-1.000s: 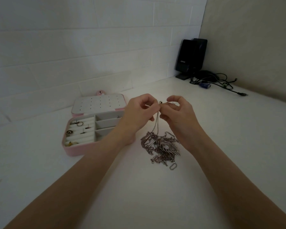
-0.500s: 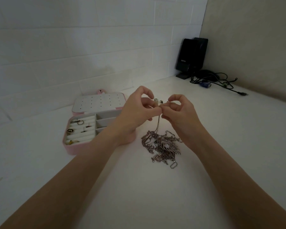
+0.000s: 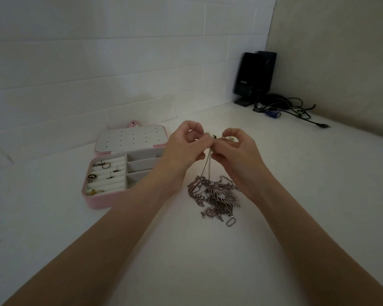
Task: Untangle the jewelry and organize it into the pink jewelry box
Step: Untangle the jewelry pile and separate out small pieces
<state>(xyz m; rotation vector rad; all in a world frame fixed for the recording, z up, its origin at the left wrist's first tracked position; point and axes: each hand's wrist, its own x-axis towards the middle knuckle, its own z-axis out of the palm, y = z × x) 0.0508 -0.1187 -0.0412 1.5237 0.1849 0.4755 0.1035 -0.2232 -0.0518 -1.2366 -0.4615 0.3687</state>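
Two hands' grip pinching chain (image 3: pixel 208 161), white table (image 3: pixel 208 261), white brick wall (image 3: pixel 97 62)

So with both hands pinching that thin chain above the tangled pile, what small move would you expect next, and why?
Probably a gentle upward pull, to draw the chain out of the pile. The left hand and right hand pinch its top end close together, and it hangs straight down into the tangled heap on the table. The pink jewelry box lies open beside the left forearm, ready to take it.
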